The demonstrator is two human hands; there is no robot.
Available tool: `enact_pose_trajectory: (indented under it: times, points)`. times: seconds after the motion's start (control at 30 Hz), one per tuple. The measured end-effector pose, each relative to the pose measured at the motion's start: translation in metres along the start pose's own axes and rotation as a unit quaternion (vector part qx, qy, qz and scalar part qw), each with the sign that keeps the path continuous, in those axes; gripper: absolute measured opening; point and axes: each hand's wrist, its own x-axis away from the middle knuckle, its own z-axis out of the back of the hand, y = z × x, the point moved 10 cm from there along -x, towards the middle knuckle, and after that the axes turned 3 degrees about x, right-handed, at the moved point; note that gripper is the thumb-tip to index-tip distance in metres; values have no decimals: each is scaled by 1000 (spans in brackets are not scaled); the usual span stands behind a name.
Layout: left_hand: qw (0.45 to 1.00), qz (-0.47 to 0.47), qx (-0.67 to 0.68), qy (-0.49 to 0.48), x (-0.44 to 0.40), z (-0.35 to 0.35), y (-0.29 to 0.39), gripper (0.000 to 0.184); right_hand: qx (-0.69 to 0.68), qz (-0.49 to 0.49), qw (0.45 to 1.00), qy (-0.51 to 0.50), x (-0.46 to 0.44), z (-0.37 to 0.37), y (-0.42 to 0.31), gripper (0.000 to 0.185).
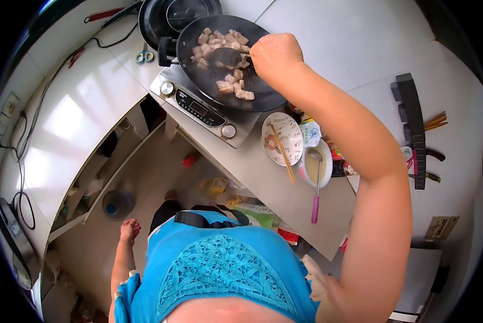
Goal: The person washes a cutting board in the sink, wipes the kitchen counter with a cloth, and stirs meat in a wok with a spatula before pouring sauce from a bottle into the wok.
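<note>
My right hand [276, 55] is closed in a fist around the handle of a dark spatula [225, 57], most of the handle hidden by the fingers. The spatula's rounded head rests among pale chunks of meat [243, 95] in a black wok [198, 86]. Light steam rises from the wok, which sits on an induction cooker [198, 107] with two knobs and a panel. Down by my side, away from the counter, hangs my left hand [129, 230], its fingers curled in with nothing visible in them.
Right of the cooker stand a patterned bowl [274, 152] with chopsticks [282, 151] across it and a white bowl [326, 175] holding a purple-handled spoon [315, 207]. Scissors [144, 55] and a black pan [150, 27] lie left of the wok. A water jug [117, 204] stands on the floor.
</note>
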Motion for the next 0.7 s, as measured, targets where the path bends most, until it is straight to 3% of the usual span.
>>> enact_pose_trajectory:
  times: [0.1,0.23,0.4,0.47,0.57,0.7]
  points:
    - [1000,7,6,6,2,5,-5,15,-31,-115,991,-59,1,-42,77,13]
    - [1000,16,12,8,4,7,-15,15,-80,-222,943,-234,51,-85,166,30]
    - [999,5,45,8,8,8,-11,14,-184,-291,890,-298,59,-194,187,48]
    - [999,-7,53,9,19,10,-1,13,-250,-292,876,-293,38,-238,171,46]
    - [998,-16,63,15,26,21,1,12,-359,-231,879,-212,4,-228,142,41]
    - [998,-1,47,41,38,27,-2,13,-284,-138,941,-118,-11,-145,124,31]
